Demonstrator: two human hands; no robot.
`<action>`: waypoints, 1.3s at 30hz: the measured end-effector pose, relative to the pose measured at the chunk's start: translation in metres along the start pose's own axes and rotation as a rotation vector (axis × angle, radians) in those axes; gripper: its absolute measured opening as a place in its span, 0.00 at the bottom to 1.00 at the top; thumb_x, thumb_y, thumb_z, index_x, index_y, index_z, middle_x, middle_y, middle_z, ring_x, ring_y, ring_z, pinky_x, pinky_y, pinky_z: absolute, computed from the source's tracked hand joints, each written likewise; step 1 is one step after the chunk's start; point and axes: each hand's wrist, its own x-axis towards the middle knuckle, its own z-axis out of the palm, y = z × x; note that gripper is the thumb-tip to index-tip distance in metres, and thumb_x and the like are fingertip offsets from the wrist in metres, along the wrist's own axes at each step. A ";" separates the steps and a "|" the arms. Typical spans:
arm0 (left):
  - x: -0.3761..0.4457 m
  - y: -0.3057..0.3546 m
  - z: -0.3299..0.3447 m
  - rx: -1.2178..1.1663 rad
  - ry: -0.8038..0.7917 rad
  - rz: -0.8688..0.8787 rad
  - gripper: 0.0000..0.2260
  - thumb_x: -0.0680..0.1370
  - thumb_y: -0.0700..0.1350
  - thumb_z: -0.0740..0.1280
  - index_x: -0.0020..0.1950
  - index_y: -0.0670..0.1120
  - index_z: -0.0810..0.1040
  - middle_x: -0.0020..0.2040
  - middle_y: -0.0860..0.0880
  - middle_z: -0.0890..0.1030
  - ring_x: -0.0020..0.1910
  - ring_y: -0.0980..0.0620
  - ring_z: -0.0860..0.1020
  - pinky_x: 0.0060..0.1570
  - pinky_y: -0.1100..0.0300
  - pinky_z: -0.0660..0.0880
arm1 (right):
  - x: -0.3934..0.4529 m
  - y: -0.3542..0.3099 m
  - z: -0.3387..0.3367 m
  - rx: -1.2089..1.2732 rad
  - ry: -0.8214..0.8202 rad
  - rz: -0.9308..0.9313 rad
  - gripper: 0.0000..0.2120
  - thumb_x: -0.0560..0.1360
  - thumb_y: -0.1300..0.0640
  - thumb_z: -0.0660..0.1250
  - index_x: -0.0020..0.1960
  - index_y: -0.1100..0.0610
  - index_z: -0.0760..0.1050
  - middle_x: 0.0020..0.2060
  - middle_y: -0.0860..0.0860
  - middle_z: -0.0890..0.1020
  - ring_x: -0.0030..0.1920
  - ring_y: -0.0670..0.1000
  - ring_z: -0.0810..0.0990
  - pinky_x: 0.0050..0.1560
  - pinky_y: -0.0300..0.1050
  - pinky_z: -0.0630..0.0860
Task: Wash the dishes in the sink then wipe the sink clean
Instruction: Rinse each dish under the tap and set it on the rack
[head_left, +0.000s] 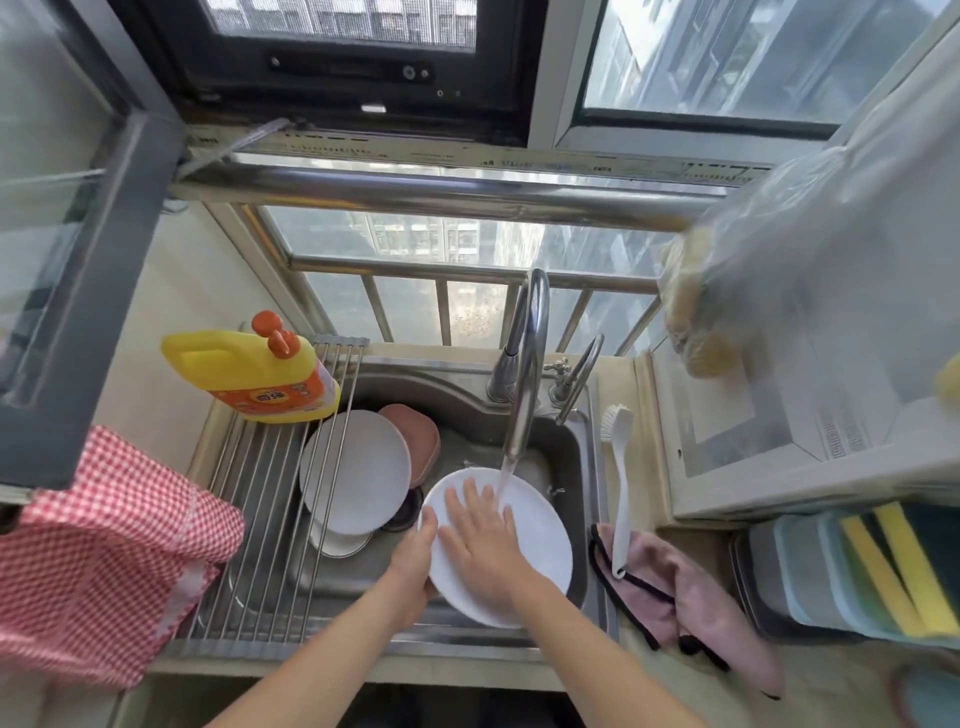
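While under water — round white plate (540, 525)

left hand (415, 558) gripping white plate (540, 540) rim, right hand (480, 540) flat on it, under tap water

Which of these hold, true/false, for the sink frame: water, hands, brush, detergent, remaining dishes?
1. Water runs from the faucet onto the white plate held over the sink. True.
2. The right hand scrubs that plate with a sponge. False: it lies flat and bare on the plate.
3. The left hand grips the plate's edge. True.
4. The dish brush lies inside the basin. False: it rests on the counter right of the sink, its handle on the pink cloth.
5. The yellow detergent bottle stands right of the faucet. False: it is on the left, on the drying rack.
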 end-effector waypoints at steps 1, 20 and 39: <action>0.001 0.003 0.001 -0.019 0.002 -0.005 0.27 0.80 0.67 0.57 0.70 0.50 0.75 0.59 0.49 0.84 0.57 0.48 0.82 0.59 0.48 0.80 | -0.004 -0.003 0.000 -0.008 -0.041 -0.068 0.27 0.85 0.39 0.40 0.82 0.41 0.38 0.81 0.43 0.36 0.79 0.49 0.30 0.79 0.61 0.34; 0.015 0.020 0.003 0.029 0.015 -0.015 0.17 0.84 0.54 0.60 0.65 0.45 0.78 0.56 0.43 0.85 0.55 0.43 0.83 0.52 0.48 0.80 | -0.011 0.011 -0.018 0.105 -0.102 -0.190 0.25 0.85 0.44 0.52 0.81 0.44 0.57 0.81 0.42 0.54 0.81 0.43 0.47 0.79 0.48 0.43; 0.012 0.003 0.000 0.123 0.052 -0.003 0.26 0.74 0.31 0.69 0.71 0.38 0.68 0.64 0.39 0.78 0.59 0.40 0.78 0.43 0.50 0.81 | -0.015 0.044 -0.042 0.834 0.395 0.500 0.09 0.81 0.55 0.60 0.60 0.54 0.72 0.53 0.53 0.80 0.52 0.54 0.79 0.49 0.48 0.77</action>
